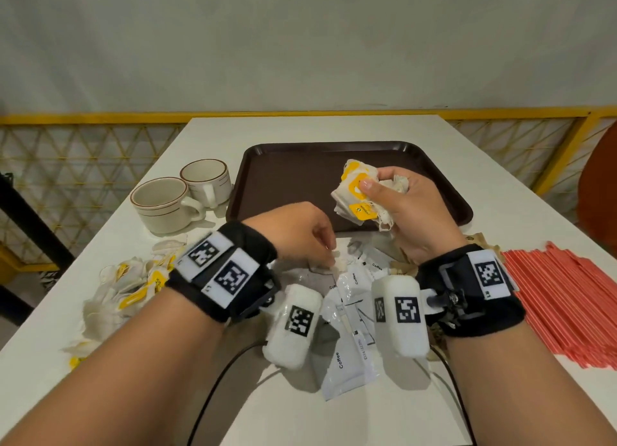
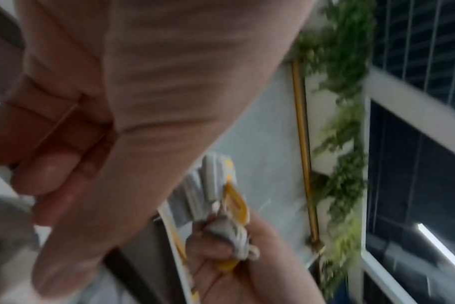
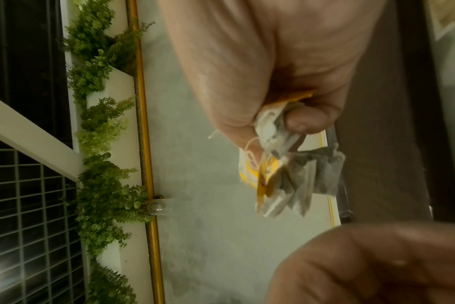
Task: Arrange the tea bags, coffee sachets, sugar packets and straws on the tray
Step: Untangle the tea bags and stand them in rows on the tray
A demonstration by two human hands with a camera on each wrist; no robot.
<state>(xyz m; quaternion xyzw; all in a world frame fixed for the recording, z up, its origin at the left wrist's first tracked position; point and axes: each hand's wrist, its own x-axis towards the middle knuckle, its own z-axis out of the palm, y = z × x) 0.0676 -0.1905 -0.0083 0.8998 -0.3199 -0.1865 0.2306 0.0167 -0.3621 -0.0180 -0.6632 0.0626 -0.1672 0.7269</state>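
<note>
My right hand (image 1: 384, 195) grips a bunch of white tea bags (image 1: 357, 192) with yellow tags, held above the near right part of the dark brown tray (image 1: 287, 172). The right wrist view shows the same tea bags (image 3: 288, 164) hanging from its fingers. My left hand (image 1: 329, 255) reaches down with curled fingers and pinches a small white tea bag (image 1: 337, 260) lying on the pile of white coffee sachets (image 1: 347, 362). More tea bags (image 1: 127, 285) lie heaped at the left. Red straws (image 1: 561, 305) lie at the right. Brown sugar packets (image 1: 480, 240) peek out behind my right wrist.
Two cream cups (image 1: 163, 202) (image 1: 207, 178) stand left of the tray on the white table (image 1: 334, 128). A yellow mesh railing (image 1: 83, 151) runs behind the table. Part of an orange chair (image 1: 601, 195) shows at the right edge.
</note>
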